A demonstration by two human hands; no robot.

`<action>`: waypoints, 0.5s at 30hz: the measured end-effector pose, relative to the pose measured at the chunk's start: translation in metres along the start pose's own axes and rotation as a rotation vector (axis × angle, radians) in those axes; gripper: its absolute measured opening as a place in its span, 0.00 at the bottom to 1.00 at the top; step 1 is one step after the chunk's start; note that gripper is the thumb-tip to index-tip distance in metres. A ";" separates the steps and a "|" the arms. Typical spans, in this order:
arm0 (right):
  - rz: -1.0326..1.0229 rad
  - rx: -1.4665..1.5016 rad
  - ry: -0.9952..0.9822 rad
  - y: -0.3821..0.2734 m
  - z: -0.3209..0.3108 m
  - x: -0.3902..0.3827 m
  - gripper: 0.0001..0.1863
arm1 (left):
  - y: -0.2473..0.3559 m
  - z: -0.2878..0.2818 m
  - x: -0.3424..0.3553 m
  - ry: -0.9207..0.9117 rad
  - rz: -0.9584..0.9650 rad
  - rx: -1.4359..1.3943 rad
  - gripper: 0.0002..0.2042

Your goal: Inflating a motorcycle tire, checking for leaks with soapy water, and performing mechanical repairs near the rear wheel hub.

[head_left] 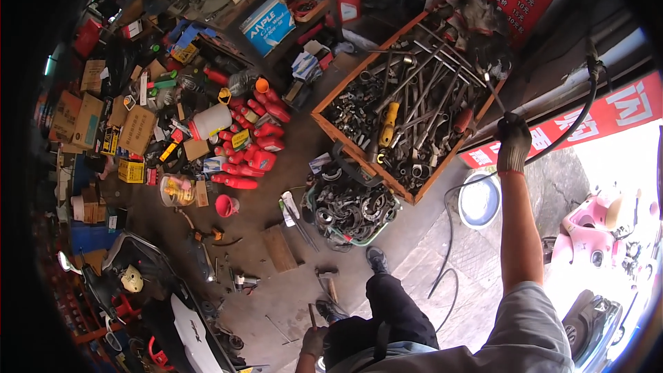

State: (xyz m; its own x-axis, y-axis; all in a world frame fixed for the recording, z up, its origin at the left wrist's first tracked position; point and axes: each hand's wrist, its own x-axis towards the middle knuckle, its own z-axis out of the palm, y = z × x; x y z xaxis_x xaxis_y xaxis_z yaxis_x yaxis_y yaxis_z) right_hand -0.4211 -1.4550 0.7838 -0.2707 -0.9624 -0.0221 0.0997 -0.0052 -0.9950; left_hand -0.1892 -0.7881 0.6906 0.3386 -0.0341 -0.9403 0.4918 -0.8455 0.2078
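Note:
My gloved right hand [512, 144] is raised beside the wooden crate, closed round a long metal tool [497, 93] that reaches toward the crate's upper right corner. The crate [322, 121] holds several wrenches, sockets, a yellow-handled tool [388, 124] and a red-handled tool [461, 119], with a greyish rag [487, 41] at its far end. Low at the bottom, my gloved left hand [314, 340] is closed round a short bar-like tool [312, 316], beside my dark-trousered leg.
A tub of metal parts [349, 211], a white basin [478, 200] and a black hose [452, 221] surround me. Red bottles [262, 159] and cardboard boxes [138, 128] crowd the left. A scooter [186, 328] stands lower left, a pink one [587, 235] outside at right.

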 end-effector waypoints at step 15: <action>0.102 0.073 -0.071 -0.012 -0.014 -0.081 0.11 | 0.061 0.008 0.003 -0.049 0.214 -0.108 0.11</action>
State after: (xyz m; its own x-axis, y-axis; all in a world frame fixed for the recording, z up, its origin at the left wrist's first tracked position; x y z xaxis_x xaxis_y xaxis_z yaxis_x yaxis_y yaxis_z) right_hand -0.4133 -1.3733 0.7961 -0.1872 -0.9757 -0.1136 0.1934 0.0768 -0.9781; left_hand -0.1646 -0.8444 0.6979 0.4064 -0.2341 -0.8832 0.4973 -0.7543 0.4287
